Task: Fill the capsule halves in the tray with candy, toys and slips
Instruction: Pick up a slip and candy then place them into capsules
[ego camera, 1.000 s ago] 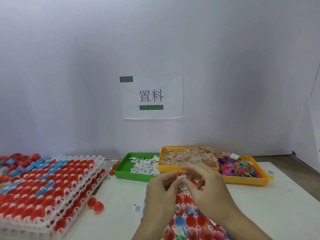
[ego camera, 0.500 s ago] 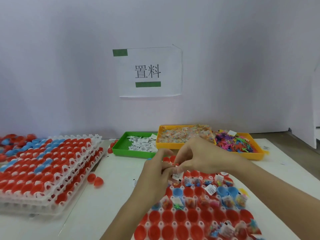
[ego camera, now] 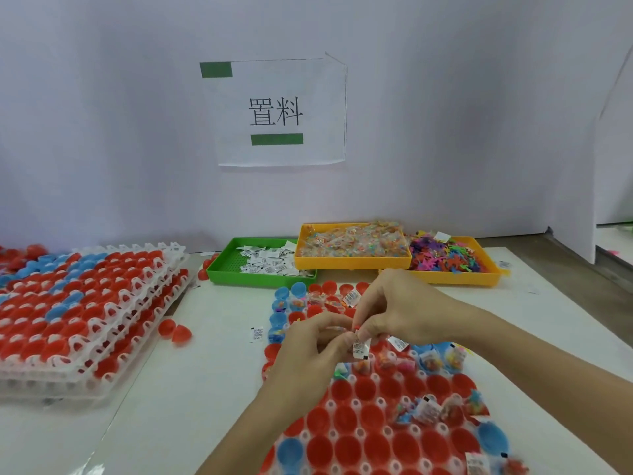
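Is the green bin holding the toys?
No. The green bin holds white paper slips; the toys sit in the right yellow bin.

**My work corner**

I face a plain pale wall (ego camera: 102, 114) with 1 paper sign (ego camera: 277, 111) taped up, 2 green bars on it. A white table (ego camera: 178, 389) stretches near me; grey floor (ego camera: 561, 265) shows far right.

A white paper sign (ego camera: 278, 113) on the wall reads "置料"; print on the slips is illegible.
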